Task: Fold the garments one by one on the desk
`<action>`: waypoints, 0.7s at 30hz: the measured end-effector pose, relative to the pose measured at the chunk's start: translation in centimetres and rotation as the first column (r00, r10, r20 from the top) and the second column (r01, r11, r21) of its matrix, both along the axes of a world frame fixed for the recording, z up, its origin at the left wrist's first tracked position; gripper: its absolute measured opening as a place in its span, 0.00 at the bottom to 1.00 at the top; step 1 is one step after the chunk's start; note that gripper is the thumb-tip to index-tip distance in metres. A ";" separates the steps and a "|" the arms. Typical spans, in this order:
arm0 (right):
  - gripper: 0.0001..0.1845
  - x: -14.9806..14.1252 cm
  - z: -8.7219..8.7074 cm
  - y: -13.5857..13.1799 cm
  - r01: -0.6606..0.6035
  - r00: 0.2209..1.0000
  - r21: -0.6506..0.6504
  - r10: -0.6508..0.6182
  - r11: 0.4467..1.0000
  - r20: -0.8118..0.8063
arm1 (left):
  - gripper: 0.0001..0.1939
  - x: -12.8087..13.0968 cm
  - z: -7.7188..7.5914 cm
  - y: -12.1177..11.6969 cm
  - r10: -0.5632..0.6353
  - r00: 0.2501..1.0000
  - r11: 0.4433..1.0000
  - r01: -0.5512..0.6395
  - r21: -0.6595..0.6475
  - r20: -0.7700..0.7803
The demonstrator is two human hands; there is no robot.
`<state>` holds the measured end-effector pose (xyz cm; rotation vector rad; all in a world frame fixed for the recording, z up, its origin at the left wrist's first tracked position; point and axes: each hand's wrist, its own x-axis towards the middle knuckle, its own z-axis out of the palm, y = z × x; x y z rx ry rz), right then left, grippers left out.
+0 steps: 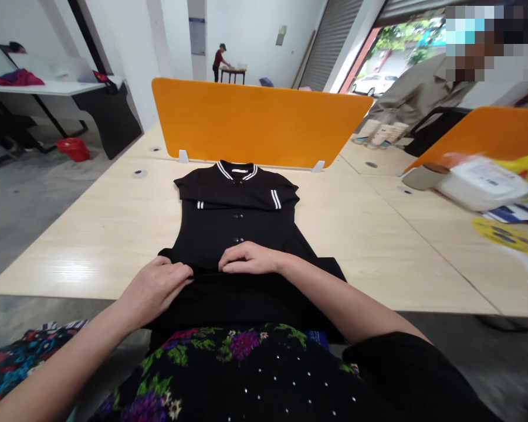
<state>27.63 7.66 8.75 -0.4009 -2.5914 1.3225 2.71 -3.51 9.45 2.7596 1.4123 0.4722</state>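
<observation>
From where I stand, I see the black garment (pixel 264 225) lying front side up on the pale counter (pixel 365 252), in the middle of the frame, its collar pointing to the orange divider (pixel 261 123). The 2 sleeves (pixel 237 198) are already laid across the chest, with white stripes at the cuffs. At lower left of centre, the left hand (pixel 162 284) has its fingers curled closely on the cloth. The right hand (pixel 249 258), at lower centre, touches the same cloth with bent fingers; whether it pinches or only presses, I cannot tell. The lower part hangs over the near edge of the counter. In my judgement, the step in hand is folding the body of the garment. The next move, I think, calls for 2 hands working evenly, so that the fold is straight and the sleeves do not slip.
</observation>
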 end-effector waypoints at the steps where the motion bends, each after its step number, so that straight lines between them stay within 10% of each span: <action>1: 0.10 0.3 0.2 -0.3 -0.014 1.000 0.012 0.014 1.000 0.001 | 0.16 -0.1 0.2 0.1 0.012 1.000 1.000 -0.012 -0.001 0.005; 11: 0.09 2.1 1.2 -3.9 0.056 0.987 0.370 0.004 0.928 -0.158 | 0.15 -5.0 2.9 -1.9 0.015 0.986 0.990 -0.038 -0.138 -0.163; 16: 0.13 2.7 2.2 -6.2 0.063 0.997 0.545 -0.032 0.836 -0.067 | 0.10 -5.1 5.4 -5.2 0.110 0.994 0.993 -0.110 0.052 0.009; 21: 0.16 3.1 2.1 -7.8 0.045 0.995 0.585 -0.087 0.810 0.045 | 0.06 -5.2 4.3 -6.8 0.146 0.976 0.984 -0.125 -0.131 0.162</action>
